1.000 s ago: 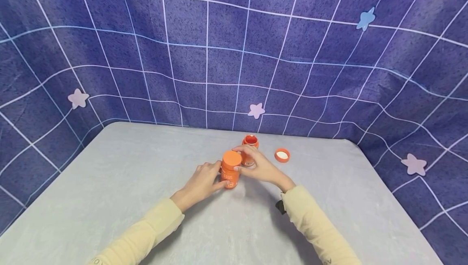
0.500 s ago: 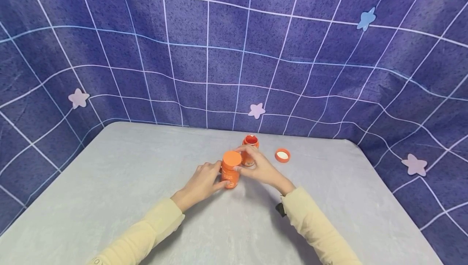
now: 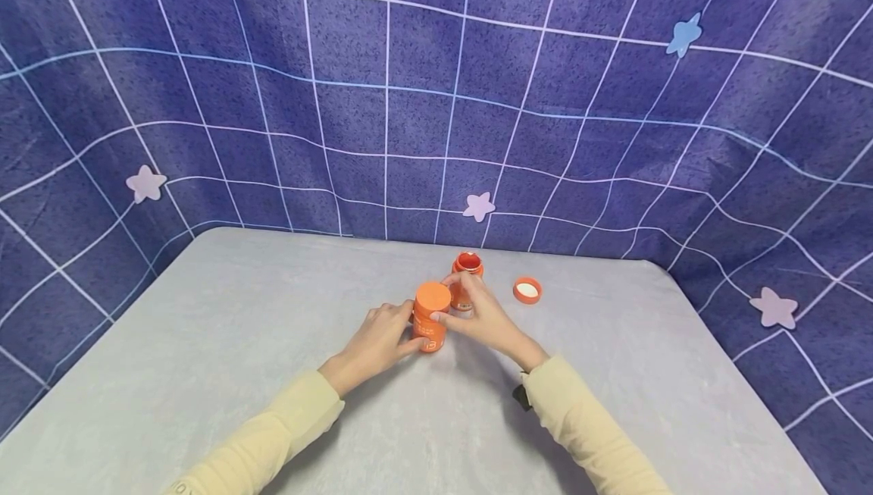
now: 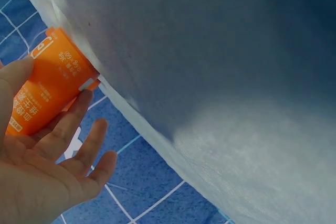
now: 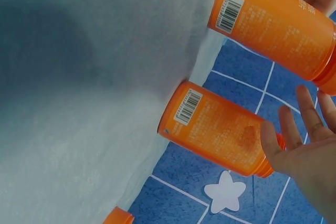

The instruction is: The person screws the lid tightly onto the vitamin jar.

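Observation:
An orange supplement bottle (image 3: 428,330) with its cap (image 3: 433,297) on stands upright on the table. My left hand (image 3: 380,337) grips its body between thumb and fingers; in the left wrist view, the other fingers of that hand (image 4: 50,163) spread loosely beside the bottle (image 4: 50,87). Around the cap's right side, my right hand (image 3: 487,319) pinches with thumb and forefinger. Just behind, a second orange bottle (image 3: 467,270) stands uncapped, partly covered by the right hand. The right wrist view shows this uncapped bottle (image 5: 215,129) close to the loose fingers.
A loose orange cap (image 3: 527,290) lies with its white inside up, right of the uncapped bottle. The grey table (image 3: 273,290) ends at a blue grid-patterned curtain (image 3: 355,116). A small dark object (image 3: 522,396) shows by the right cuff.
My right hand has turned slightly about the cap, its wrist shifting a little left and nearer. The left hand and both bottles have kept their places.

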`<state>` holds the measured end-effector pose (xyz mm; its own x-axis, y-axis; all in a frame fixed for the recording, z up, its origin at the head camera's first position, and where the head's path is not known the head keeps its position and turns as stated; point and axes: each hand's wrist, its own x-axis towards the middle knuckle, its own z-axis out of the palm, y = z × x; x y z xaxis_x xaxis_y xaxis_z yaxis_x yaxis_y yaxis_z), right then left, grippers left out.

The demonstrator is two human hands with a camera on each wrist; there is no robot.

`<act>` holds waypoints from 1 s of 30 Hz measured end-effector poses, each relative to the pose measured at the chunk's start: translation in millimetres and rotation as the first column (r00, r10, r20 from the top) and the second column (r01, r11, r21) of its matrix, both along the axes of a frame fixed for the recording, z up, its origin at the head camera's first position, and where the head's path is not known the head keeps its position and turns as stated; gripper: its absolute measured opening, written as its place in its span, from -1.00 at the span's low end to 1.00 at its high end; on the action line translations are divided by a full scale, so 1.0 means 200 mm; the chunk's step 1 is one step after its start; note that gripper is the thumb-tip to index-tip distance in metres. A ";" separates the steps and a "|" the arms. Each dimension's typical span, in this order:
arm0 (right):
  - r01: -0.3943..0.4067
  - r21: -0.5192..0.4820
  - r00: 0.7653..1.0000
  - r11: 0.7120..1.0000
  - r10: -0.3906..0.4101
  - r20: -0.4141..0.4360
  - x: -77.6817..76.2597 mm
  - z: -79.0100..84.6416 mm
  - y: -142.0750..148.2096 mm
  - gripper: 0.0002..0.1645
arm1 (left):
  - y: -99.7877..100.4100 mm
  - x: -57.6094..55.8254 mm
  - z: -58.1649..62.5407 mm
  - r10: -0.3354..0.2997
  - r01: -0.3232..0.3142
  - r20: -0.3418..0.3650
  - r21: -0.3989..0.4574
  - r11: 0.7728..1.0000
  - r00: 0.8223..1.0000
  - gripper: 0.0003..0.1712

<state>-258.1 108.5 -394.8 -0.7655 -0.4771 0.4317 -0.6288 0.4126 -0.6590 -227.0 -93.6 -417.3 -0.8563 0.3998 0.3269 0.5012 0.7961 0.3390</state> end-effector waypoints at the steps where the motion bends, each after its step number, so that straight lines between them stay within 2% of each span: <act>1: -0.008 0.002 1.000 1.000 0.008 -0.002 0.00 0.00 0.00 -0.44 | 0.00 0.00 0.00 -0.001 0.001 0.001 0.000 1.000 1.000 -0.42; 5: -0.048 0.017 0.999 0.999 0.047 0.020 -0.01 0.01 0.01 -0.41 | 0.00 0.00 0.00 -0.003 0.003 -0.004 0.001 1.000 1.000 -0.42; 11: -0.107 0.031 0.990 0.994 0.103 0.101 -0.03 0.03 0.02 -0.39 | 0.00 0.00 -0.01 -0.005 0.005 0.007 0.009 1.000 1.000 -0.42; 17: -0.127 0.033 0.984 0.991 0.121 0.130 -0.03 0.05 0.02 -0.39 | 0.00 0.00 0.00 -0.002 0.002 0.022 0.009 1.000 1.000 -0.41; 22: -0.109 0.014 0.986 0.994 0.107 0.130 -0.03 0.05 0.02 -0.41 | 0.00 0.00 0.00 0.002 -0.002 0.012 -0.001 1.000 1.000 -0.42; 30: -0.050 -0.004 0.998 0.999 0.050 0.043 -0.04 0.02 0.01 -0.45 | 0.00 0.00 0.00 0.007 -0.007 0.021 -0.005 1.000 1.000 -0.41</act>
<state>-265.7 110.6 -390.7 -0.7588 -0.5140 0.4002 -0.6194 0.3791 -0.6875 -227.8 -93.4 -417.3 -0.8657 0.3958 0.3064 0.4885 0.8013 0.3454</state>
